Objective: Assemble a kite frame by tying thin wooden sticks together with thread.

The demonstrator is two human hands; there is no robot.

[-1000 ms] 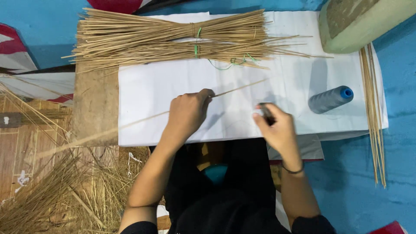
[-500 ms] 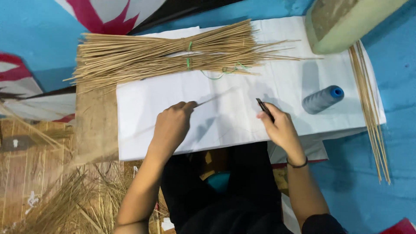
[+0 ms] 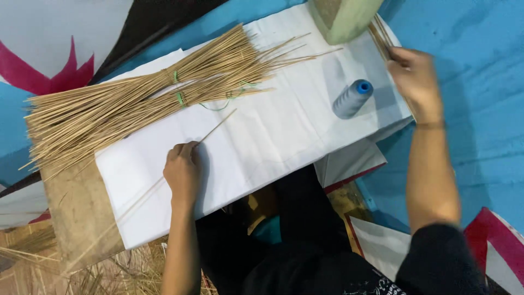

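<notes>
Currently mid-job, by the look of it: one thin stick (image 3: 215, 127) lies alone on the white sheet (image 3: 284, 136) at frame centre, and a big bundle of sticks (image 3: 136, 104) sits at upper left, tied with green thread (image 3: 177, 98). Can't tell how many of the bundled sticks are already worked. A few loose sticks (image 3: 382, 35) lie at the upper right edge of the sheet, beside a pale green block (image 3: 346, 19). I'd judge the bulk of the pile is still to go, though nothing here confirms that.

Left hand (image 3: 183, 172), centre-left: fingers curled and pressed down on the single stick, holding it against the sheet. The stick runs diagonally under the hand, from lower left up toward the bundle's loose ends.

Right hand (image 3: 415, 76), upper right: motion-blurred, reaching onto the loose sticks at the sheet edge. Fingers look part-curled over them, but I can't tell whether it is actually gripping one or just touching.

Spool of blue-grey thread (image 3: 352, 98) lies on its side on the sheet, between the two hands, nearer the right one, untouched.

Sheet rests on a brown board (image 3: 76, 202) over the person's lap; blue floor (image 3: 480, 136) on the right, straw litter (image 3: 109, 273) at lower left.
</notes>
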